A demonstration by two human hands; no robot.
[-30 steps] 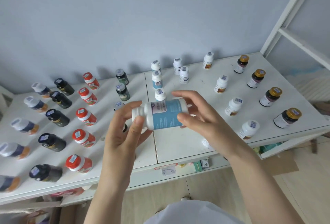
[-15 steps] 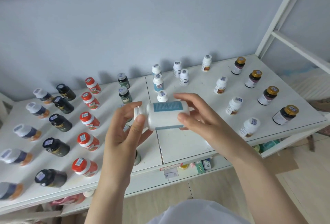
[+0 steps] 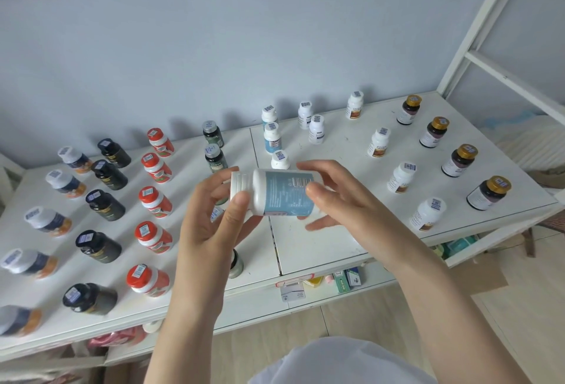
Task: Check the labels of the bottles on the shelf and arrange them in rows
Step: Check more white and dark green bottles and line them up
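A white bottle with a blue label (image 3: 279, 192) lies on its side in the air above the white shelf (image 3: 321, 243). My left hand (image 3: 214, 221) grips its cap end, thumb over the cap. My right hand (image 3: 339, 200) holds its bottom end with curled fingers. A barcode on the label faces me. Behind it stand three similar white and blue bottles (image 3: 271, 139) in a row. Rows of red-capped bottles (image 3: 154, 200), black bottles (image 3: 104, 204) and green bottles (image 3: 214, 158) stand to the left.
White bottles with orange labels (image 3: 402, 177) and gold-capped dark bottles (image 3: 460, 160) stand in rows on the right. A white frame post (image 3: 477, 22) rises at the right. Small boxes (image 3: 348, 279) sit on the lower shelf. Grey-capped bottles (image 3: 46, 220) line the far left.
The bottle has been rolled between my hands, so the blue label with its barcode now faces up. Both hands stay at the same spot above the shelf.
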